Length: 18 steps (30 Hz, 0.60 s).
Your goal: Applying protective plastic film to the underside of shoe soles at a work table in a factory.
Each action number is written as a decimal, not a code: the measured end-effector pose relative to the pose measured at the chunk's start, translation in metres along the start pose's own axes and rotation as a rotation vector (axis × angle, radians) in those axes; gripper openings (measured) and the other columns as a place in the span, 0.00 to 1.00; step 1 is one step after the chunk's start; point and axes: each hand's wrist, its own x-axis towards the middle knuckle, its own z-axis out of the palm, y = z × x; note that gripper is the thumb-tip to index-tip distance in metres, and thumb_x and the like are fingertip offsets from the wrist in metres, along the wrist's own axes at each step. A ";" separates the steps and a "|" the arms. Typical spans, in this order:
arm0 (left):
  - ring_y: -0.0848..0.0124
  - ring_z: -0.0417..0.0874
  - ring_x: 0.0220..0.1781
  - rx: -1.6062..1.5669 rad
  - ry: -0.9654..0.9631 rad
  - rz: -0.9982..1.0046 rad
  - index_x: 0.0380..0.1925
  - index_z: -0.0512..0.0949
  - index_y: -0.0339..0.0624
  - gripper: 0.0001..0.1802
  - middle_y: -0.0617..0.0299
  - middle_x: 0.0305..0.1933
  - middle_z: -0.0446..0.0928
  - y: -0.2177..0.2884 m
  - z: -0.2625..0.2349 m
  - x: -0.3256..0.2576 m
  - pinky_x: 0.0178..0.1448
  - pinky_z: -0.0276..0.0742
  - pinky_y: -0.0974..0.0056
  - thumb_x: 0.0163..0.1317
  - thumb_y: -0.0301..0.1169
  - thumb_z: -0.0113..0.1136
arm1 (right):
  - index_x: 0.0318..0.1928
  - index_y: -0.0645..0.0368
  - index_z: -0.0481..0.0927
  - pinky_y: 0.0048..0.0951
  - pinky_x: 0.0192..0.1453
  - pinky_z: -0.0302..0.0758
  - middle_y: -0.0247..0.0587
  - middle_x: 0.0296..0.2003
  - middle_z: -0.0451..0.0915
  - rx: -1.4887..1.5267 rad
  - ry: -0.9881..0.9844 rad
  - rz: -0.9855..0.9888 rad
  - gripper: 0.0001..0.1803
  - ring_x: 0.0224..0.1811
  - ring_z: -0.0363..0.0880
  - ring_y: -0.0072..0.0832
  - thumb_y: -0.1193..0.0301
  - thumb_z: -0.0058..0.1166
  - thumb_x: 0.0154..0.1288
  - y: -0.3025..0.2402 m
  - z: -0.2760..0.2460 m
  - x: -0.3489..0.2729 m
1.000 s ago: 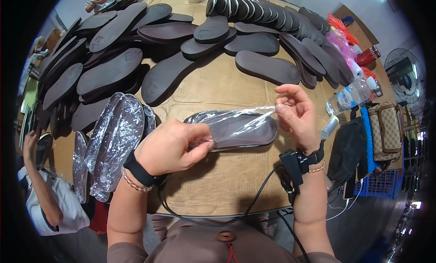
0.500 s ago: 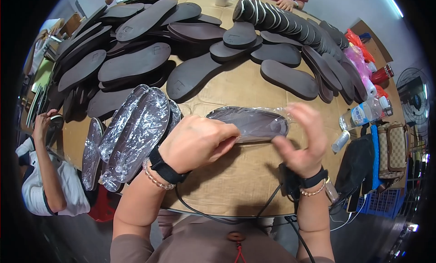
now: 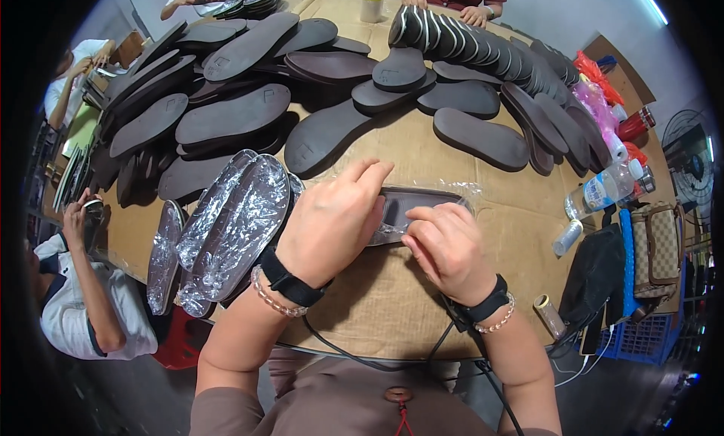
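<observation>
A dark brown shoe sole [image 3: 395,208] lies across the cardboard in front of me, wrapped in clear plastic film [image 3: 469,189] that sticks out past its far right end. My left hand [image 3: 332,217] is over the sole's left end, fingers stretched out, and hides that part. With its fingertips, my right hand [image 3: 449,247] pinches the film above the sole's near edge. Beside my left wrist lean several film-wrapped soles [image 3: 253,210], shiny and upright on edge.
Loose dark soles [image 3: 234,118] are heaped at the far left, with a long row of soles [image 3: 467,48] at the far right. A water bottle [image 3: 603,187], a film roll [image 3: 567,238] and bags [image 3: 654,244] line the right side. Co-workers sit around the table; a black cable [image 3: 354,362] crosses its near edge.
My right hand has come left from the sole's right end and closed on the film. My left hand has loosened from a closed grip, with its fingers now stretched out. The view has shifted slightly.
</observation>
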 end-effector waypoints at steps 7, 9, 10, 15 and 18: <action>0.50 0.83 0.59 0.307 -0.015 -0.114 0.58 0.78 0.36 0.29 0.47 0.60 0.80 0.008 -0.002 0.014 0.61 0.82 0.52 0.54 0.24 0.73 | 0.39 0.57 0.77 0.36 0.45 0.77 0.39 0.34 0.81 -0.033 -0.037 -0.056 0.09 0.34 0.81 0.35 0.70 0.65 0.66 -0.004 0.002 -0.004; 0.50 0.84 0.58 0.353 -0.088 -0.160 0.58 0.79 0.37 0.30 0.48 0.58 0.81 0.008 -0.009 0.021 0.59 0.82 0.53 0.53 0.27 0.75 | 0.38 0.57 0.75 0.35 0.41 0.75 0.39 0.32 0.79 -0.036 -0.077 -0.036 0.09 0.31 0.79 0.36 0.70 0.64 0.67 -0.005 0.001 -0.005; 0.51 0.85 0.57 0.393 -0.163 -0.209 0.58 0.79 0.38 0.31 0.48 0.57 0.83 0.008 -0.011 0.024 0.58 0.83 0.53 0.52 0.30 0.76 | 0.38 0.57 0.75 0.35 0.41 0.75 0.39 0.32 0.79 -0.036 -0.072 -0.037 0.09 0.31 0.79 0.36 0.70 0.64 0.67 -0.004 0.001 -0.005; 0.55 0.90 0.40 0.354 -0.214 -0.323 0.36 0.89 0.40 0.08 0.51 0.34 0.88 -0.013 -0.013 0.028 0.49 0.85 0.55 0.58 0.30 0.69 | 0.37 0.57 0.75 0.37 0.40 0.74 0.39 0.31 0.78 0.000 -0.025 -0.048 0.08 0.31 0.79 0.38 0.71 0.63 0.67 -0.003 0.003 -0.004; 0.55 0.90 0.39 0.099 -0.165 -0.324 0.37 0.89 0.38 0.08 0.51 0.36 0.88 -0.016 -0.021 0.026 0.47 0.85 0.56 0.59 0.30 0.69 | 0.37 0.58 0.75 0.38 0.40 0.74 0.40 0.29 0.78 0.025 0.022 -0.044 0.08 0.31 0.79 0.39 0.71 0.62 0.68 0.004 0.008 -0.004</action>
